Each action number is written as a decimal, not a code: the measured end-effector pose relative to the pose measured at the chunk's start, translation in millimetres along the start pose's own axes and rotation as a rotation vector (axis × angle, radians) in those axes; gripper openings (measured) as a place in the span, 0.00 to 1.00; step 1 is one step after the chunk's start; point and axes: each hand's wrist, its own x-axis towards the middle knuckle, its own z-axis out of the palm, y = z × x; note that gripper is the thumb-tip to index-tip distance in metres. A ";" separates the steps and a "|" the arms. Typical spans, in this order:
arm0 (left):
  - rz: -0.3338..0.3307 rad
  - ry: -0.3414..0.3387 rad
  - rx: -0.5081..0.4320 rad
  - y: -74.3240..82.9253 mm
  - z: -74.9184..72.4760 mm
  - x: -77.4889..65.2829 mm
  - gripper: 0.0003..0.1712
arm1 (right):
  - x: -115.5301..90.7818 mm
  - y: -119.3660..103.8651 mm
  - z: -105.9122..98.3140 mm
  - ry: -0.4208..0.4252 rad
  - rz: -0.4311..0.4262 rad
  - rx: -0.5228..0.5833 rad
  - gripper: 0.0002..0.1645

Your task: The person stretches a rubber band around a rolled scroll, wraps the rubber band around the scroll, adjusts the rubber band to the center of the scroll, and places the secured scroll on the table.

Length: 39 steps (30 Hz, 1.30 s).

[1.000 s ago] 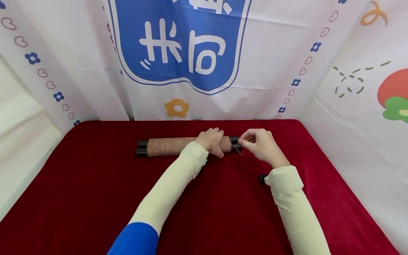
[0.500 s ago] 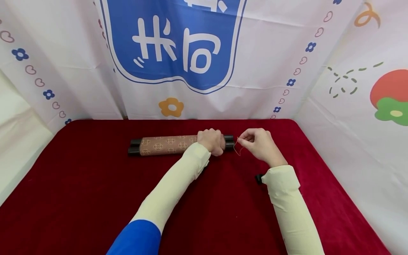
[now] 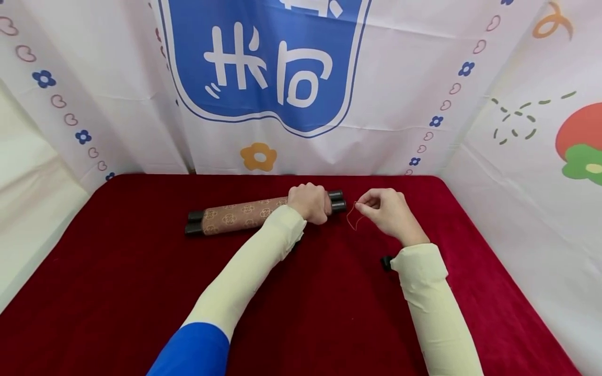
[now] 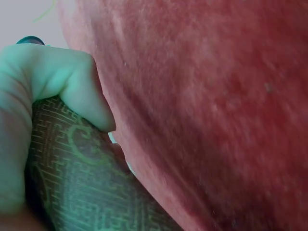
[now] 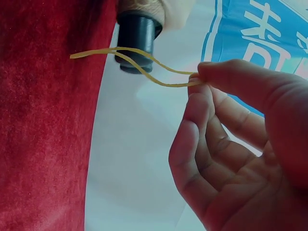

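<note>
Head view. A rolled scroll with a brown patterned cover and black rod ends lies on the far half of a red velvet surface, its long axis slightly oblique. The left hand wraps over the roll near its right end, fingers curled round it, pinning it to the cloth. Just to the right, the right hand pinches a thin orange-yellow cord between thumb and forefinger; the cord hangs in a small loop between the hand and the black end caps. A printed white backdrop with a blue emblem encloses the scene. A small dark object at the right cuff is cut off by the sleeve and cannot be identified.

Left wrist view. The fingers bend firmly over the patterned cover, with the red cloth close behind. The picture is tinted and blurred; the rod ends are barely in frame.

Right wrist view. Thumb and forefinger close on two strands of the cord, which run past one black rod end; the other fingers curl loosely and hold nothing. Where the cord is anchored on the scroll is hidden.

Handling, as judged: the roll looks light and fairly stiff along its rods, but its cover is probably delicate and creasable, so a grip round the body or at the black ends seems safest. The cord is limp and fine, and likely to slip unless pinched.
</note>
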 end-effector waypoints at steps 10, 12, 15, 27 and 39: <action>-0.030 -0.052 -0.027 -16.7 -10.7 -15.0 0.06 | -1.3 -0.7 2.3 -0.018 -0.014 -0.002 0.09; -0.017 -0.064 -0.041 -19.3 -12.1 -20.4 0.03 | -0.4 -1.0 4.0 -0.026 -0.021 -0.001 0.09; 0.008 -0.079 -0.069 -22.0 -14.2 -30.1 0.07 | 0.6 -1.9 6.7 -0.043 -0.026 0.001 0.09; 0.072 -0.044 -0.046 -14.3 -15.2 -68.7 0.12 | 0.4 -10.5 15.2 -0.098 -0.007 -0.004 0.10; 0.120 -0.054 0.009 -4.9 -8.9 -90.5 0.22 | 0.7 -15.4 21.6 -0.140 -0.064 0.004 0.07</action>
